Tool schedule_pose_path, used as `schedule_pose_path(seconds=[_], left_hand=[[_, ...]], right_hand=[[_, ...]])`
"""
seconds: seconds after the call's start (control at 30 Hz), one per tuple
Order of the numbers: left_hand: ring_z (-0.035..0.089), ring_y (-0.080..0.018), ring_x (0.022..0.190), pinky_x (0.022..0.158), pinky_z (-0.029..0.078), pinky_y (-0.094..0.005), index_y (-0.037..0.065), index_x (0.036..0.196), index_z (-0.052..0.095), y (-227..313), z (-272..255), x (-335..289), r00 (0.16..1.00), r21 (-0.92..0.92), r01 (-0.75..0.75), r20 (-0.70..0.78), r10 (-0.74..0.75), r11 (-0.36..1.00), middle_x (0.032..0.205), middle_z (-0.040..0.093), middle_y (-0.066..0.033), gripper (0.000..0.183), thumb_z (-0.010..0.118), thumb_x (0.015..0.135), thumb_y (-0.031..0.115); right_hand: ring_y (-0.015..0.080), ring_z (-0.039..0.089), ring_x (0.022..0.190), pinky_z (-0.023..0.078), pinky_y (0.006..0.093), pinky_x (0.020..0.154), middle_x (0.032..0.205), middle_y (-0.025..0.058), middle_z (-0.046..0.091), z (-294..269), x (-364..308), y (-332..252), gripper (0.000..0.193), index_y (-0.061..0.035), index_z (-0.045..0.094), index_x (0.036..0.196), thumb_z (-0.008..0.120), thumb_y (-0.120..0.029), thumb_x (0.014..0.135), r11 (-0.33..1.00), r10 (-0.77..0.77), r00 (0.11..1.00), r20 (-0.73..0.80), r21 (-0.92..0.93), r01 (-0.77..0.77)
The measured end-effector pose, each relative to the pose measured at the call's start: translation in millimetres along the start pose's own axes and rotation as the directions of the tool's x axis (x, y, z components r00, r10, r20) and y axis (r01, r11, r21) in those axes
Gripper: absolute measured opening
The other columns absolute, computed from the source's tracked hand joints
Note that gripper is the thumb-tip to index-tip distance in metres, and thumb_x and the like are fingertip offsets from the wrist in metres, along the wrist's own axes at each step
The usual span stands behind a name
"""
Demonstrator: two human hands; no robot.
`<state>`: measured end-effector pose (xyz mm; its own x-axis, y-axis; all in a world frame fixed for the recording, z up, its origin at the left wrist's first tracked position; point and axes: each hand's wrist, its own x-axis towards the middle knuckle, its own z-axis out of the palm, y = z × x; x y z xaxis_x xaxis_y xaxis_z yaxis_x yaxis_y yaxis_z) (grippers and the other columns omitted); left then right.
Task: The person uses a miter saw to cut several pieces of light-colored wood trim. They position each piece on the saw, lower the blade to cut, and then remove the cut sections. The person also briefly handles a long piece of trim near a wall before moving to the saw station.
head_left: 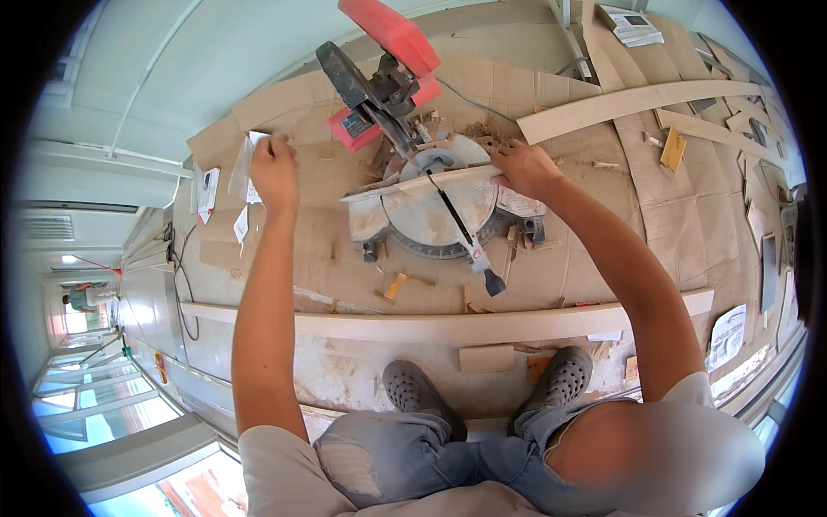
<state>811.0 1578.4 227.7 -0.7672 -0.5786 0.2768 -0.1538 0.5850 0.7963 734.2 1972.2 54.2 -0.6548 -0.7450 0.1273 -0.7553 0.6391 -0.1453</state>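
Timber strip (461, 177) lies across the miter saw's bed (409, 220), seemingly so the machine backs it; the right hand (525, 166) pinches its end between thumb and fingers, apparently steadying it. Left arm outstretched, the left hand (276, 172) curls its fingers; whether they grip the white sheet (245, 177), I can't tell.

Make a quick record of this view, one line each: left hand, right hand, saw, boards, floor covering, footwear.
Left hand: holding a pale, partly see-through sheet
Right hand: fingers at the right end of a pale strip on the saw
Saw: red and grey, head raised
Boards: long board beyond the toes; another board at upper right
Floor covering: cardboard
Footwear: grey clogs
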Motion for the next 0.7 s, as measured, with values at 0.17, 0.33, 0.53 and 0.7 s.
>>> schedule_pose_path(seconds=[0.17,0.33,0.53,0.7], left_hand=[[0.058,-0.0097,0.067,0.061,0.049,-0.0248,0.002,0.109,0.067,-149.2,33.1,-88.2,0.966,-0.024,0.061,0.253,-0.053,0.998,0.08,0.066,-0.003,0.018,0.065,0.1,0.017],[0.058,-0.0117,0.076,0.07,0.051,-0.0275,0.005,0.122,0.067,-137.8,71.5,-119.7,0.953,-0.007,-0.044,0.299,0.044,0.999,0.091,0.065,-0.0021,0.031,0.074,0.093,0.014],[0.061,-0.0206,0.091,0.081,0.052,-0.035,0.008,0.112,0.073,-117.3,89.6,-122.2,0.925,-0.054,-0.097,0.363,0.11,0.994,0.108,0.064,-0.0082,0.036,0.085,0.079,0.012],[0.061,-0.02,0.09,0.08,0.051,-0.0341,0.004,0.103,0.07,-120.1,91.3,-121.4,0.911,-0.128,-0.01,0.407,0.061,0.992,0.105,0.063,-0.007,0.03,0.085,0.079,0.012]], right_hand=[[0.0308,0.065,0.109,0.054,0.0435,0.09,0.107,0.0088,0.072,-25.2,-19.1,-3.9,0.041,-0.0108,0.063,0.113,0.079,-0.034,0.084,0.933,0.258,0.966,0.02,0.254,-0.255],[0.0307,0.064,0.11,0.055,0.0441,0.09,0.111,0.009,0.071,-26.7,-31.4,-7.7,0.038,-0.014,0.064,0.115,0.078,-0.033,0.085,0.919,0.311,0.95,0.009,0.251,-0.303],[0.0302,0.063,0.111,0.055,0.0432,0.09,0.115,0.0053,0.068,-20.1,-25.0,-33.4,0.031,-0.0145,0.067,0.113,0.075,-0.029,0.087,0.933,0.296,0.946,-0.13,0.252,-0.257],[0.0312,0.063,0.111,0.054,0.0441,0.088,0.113,0.005,0.069,-12.8,-26.8,-37.9,0.025,-0.0122,0.069,0.108,0.077,-0.023,0.086,0.93,0.264,0.933,-0.245,0.321,-0.179]])
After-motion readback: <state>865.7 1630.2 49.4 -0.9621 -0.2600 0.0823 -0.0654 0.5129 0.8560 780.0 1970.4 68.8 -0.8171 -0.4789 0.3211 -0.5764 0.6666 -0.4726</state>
